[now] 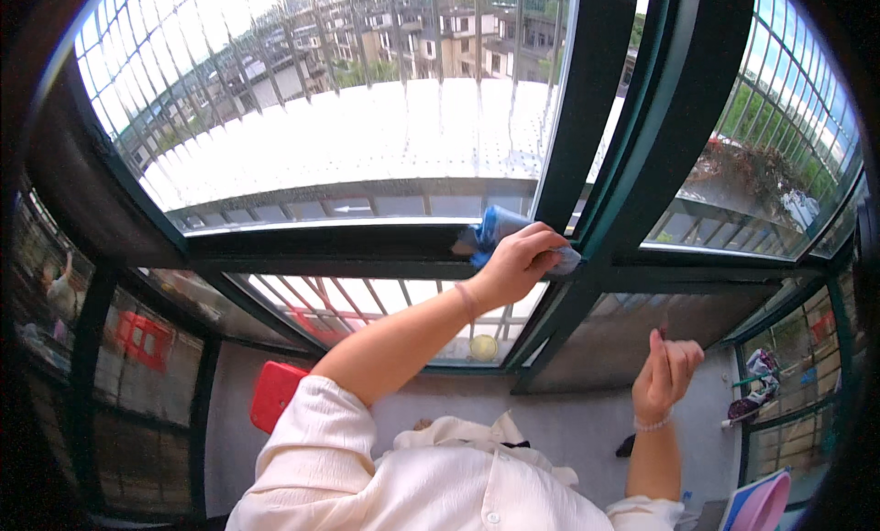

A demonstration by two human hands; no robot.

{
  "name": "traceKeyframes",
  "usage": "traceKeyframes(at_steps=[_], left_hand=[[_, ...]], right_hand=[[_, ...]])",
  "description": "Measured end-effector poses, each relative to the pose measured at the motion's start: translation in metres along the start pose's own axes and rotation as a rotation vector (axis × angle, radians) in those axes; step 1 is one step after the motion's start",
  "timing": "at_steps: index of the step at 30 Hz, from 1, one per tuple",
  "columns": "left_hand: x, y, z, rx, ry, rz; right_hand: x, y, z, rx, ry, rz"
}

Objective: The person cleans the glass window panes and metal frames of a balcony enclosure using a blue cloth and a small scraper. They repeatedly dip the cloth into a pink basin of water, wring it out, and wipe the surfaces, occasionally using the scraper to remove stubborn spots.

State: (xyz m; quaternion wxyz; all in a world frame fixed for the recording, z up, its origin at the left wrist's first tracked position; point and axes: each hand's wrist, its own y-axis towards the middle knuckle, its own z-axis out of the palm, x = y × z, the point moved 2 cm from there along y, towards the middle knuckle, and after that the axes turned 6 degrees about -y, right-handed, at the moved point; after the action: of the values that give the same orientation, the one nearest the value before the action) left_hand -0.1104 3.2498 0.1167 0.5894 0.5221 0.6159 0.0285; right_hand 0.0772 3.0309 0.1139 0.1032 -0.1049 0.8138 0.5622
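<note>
My left hand (pixel 517 264) reaches out over the middle rail of a dark green window frame (pixel 385 245), its fingers closed on a blue cloth (pixel 502 223). Part of the cloth sticks out past my fingertips and looks blurred. It lies against the corner where the rail meets the upright frame post (pixel 622 166). Above the rail is a large glass pane (pixel 323 132) with metal bars outside. My right hand (pixel 665 374) is raised in front of the lower right pane (pixel 632 331), fingers curled in, with nothing visible in them.
A red plastic stool (pixel 276 395) stands on the floor at my left. Low on the right are a pink plastic basin (pixel 764 503) and a mop (pixel 756 390) by the glass. A yellowish round object (pixel 483 347) shows at the lower pane.
</note>
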Motion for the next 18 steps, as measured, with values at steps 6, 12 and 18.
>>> traceKeyframes(at_steps=[6, 12, 18], left_hand=[[-0.042, -0.011, -0.011, -0.278, -1.017, -0.343], [-0.048, -0.038, 0.033, -0.032, -1.282, -0.504], [-0.032, -0.064, 0.109, 0.251, -1.454, -0.783]], right_hand=[[0.018, -0.062, -0.019, 0.115, -0.120, 0.358], [0.047, -0.109, -0.029, 0.061, -0.118, 0.680], [0.066, -0.132, -0.079, 0.082, -0.375, 0.779]])
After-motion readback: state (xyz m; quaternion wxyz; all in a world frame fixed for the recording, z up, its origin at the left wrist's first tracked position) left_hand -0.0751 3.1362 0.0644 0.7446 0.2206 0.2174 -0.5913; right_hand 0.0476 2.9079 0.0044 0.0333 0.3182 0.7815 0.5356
